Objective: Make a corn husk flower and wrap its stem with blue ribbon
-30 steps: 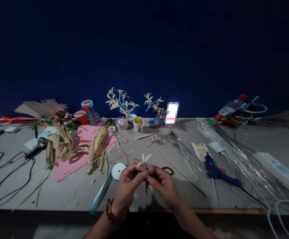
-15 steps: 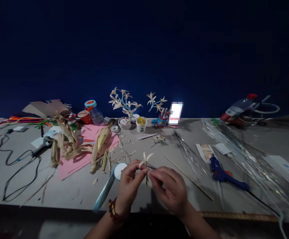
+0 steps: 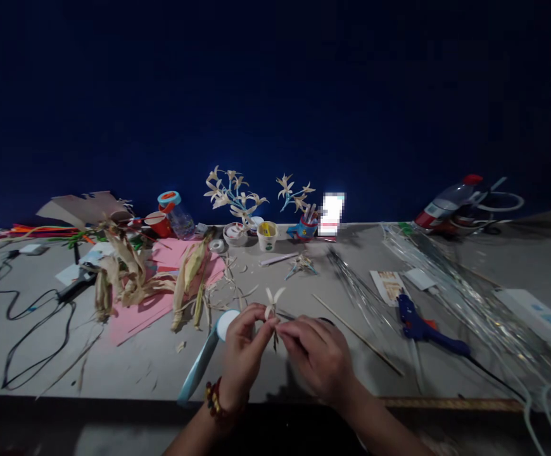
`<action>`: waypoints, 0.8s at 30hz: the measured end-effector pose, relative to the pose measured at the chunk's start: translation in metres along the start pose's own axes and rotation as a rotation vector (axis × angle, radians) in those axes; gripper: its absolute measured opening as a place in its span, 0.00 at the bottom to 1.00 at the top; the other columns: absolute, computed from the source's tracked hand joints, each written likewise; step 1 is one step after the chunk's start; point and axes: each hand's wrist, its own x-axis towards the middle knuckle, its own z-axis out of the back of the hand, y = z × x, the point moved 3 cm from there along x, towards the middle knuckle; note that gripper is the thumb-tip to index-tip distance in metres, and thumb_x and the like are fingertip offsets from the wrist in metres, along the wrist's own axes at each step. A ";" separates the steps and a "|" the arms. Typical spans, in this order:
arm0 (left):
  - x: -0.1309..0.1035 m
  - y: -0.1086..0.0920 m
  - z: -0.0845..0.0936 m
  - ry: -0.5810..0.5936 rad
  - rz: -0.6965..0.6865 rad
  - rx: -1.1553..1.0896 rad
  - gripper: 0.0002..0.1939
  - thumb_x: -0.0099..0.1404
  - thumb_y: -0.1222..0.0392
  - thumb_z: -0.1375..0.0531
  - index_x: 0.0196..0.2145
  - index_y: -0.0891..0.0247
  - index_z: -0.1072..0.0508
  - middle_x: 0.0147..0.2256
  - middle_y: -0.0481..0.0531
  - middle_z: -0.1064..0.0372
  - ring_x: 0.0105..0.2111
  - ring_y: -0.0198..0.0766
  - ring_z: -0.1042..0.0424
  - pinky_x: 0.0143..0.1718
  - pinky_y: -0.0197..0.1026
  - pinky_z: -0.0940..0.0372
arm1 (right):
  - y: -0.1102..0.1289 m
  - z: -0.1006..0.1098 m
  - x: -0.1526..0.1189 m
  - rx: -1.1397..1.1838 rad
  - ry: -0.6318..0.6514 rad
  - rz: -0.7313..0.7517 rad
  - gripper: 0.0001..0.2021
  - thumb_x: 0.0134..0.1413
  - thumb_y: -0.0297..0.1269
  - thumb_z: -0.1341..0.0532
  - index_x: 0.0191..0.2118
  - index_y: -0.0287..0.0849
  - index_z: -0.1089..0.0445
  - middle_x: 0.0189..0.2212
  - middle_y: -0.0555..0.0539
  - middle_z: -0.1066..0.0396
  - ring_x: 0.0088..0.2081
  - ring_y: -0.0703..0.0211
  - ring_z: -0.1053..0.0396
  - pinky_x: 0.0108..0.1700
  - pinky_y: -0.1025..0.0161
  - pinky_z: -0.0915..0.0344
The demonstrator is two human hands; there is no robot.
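Observation:
A small pale flower (image 3: pixel 273 299), seemingly of corn husk, stands upright between my two hands above the table. My left hand (image 3: pixel 246 345) is closed, with thumb and fingertips pinching the flower below its petals. From the other side, my right hand (image 3: pixel 320 358) pinches at its base, fingertips close to the left thumb. A thin dark stem end shows under the fingers; the exact grip point is partly hidden. Beside my left hand lies a roll of light blue tape (image 3: pixel 198 367), with a loose strip toward the table's front edge.
Dried corn husks (image 3: pixel 128 272) lie on pink paper (image 3: pixel 137 316) at left, near black cables (image 3: pixel 9 342). Finished flower branches (image 3: pixel 232 193) stand in cups behind. To the right are a wooden stick (image 3: pixel 358 335), wires (image 3: pixel 356 285) and a blue glue gun (image 3: pixel 425 329).
The flower has turned slightly, and its petals now look closer together. My right fingers have curled in a little more at its base. The whole view has shifted slightly.

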 end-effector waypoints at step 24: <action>0.052 -0.035 0.165 -0.472 -0.030 -0.303 0.13 0.45 0.62 0.24 0.28 0.65 0.21 0.28 0.49 0.23 0.31 0.35 0.25 0.36 0.36 0.28 | -0.059 -0.013 -0.038 0.110 0.206 -0.412 0.13 0.67 0.43 0.43 0.30 0.45 0.31 0.27 0.49 0.26 0.29 0.57 0.28 0.33 0.63 0.37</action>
